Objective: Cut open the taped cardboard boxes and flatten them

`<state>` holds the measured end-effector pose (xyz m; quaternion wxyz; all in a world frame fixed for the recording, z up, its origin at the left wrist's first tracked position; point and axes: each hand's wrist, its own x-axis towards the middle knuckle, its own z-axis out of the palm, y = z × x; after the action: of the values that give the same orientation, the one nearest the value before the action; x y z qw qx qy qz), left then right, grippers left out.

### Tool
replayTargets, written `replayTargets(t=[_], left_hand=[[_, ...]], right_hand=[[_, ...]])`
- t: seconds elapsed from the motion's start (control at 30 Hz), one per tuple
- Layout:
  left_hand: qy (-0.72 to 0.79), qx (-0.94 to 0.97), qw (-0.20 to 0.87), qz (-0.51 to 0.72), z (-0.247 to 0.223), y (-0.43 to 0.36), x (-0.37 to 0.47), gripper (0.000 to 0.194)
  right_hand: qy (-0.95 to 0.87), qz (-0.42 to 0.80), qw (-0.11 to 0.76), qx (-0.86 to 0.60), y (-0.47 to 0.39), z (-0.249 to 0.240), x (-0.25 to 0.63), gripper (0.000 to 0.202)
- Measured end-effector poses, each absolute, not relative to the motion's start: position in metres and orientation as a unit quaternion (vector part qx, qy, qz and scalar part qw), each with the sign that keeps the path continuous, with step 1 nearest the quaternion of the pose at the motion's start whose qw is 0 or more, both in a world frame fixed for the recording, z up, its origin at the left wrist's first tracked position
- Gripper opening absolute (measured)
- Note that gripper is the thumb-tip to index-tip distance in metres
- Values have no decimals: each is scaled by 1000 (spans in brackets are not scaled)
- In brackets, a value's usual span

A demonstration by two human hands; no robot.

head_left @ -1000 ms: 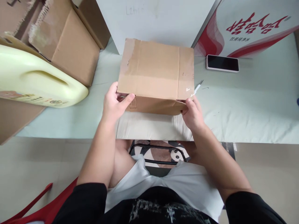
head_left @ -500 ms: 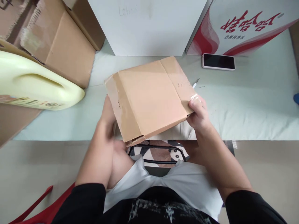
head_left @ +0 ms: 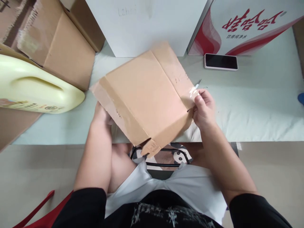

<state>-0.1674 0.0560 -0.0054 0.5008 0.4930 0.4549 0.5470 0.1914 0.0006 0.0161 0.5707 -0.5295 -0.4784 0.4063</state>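
A brown cardboard box (head_left: 147,95), partly flattened with flaps sticking out, is held tilted over the front edge of the table. My right hand (head_left: 204,107) pinches its right corner, thumb on top beside a torn whitish patch. At the box's left side, my left hand (head_left: 102,114) grips the edge from below, its fingers mostly hidden behind the cardboard. A small tab hangs from the near corner. Just beyond my right hand lies a craft knife (head_left: 197,85), partly covered by the box.
On the pale green table cloth (head_left: 256,104) lies a phone (head_left: 220,61). Behind stand a white box (head_left: 147,28) and a red-and-white carton (head_left: 237,28). At the left are a yellow jug (head_left: 40,85) and an open cardboard box (head_left: 68,53). A blue object (head_left: 301,99) sits far right.
The cardboard box has turned and tilted, its left side moving left and its near tab now hanging lower. My left hand has shifted left with it; my right hand has moved slightly up.
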Motion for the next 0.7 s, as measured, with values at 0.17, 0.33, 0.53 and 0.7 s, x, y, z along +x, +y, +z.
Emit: replayTargets(t=[0.17, 0.33, 0.53, 0.7], left_hand=[[448, 401, 553, 577, 10, 49, -154, 44], [403, 277, 613, 620, 29, 35, -138, 32], [353, 283, 627, 634, 48, 38, -128, 40], [407, 288, 621, 605, 48, 32, -126, 31]], right_hand=[[-513, 370, 517, -577, 2, 18, 193, 36], [-508, 452, 462, -569, 0, 29, 200, 50], [-506, 568, 365, -537, -5, 38, 197, 55], [-533, 455, 317, -638, -4, 38, 187, 42]])
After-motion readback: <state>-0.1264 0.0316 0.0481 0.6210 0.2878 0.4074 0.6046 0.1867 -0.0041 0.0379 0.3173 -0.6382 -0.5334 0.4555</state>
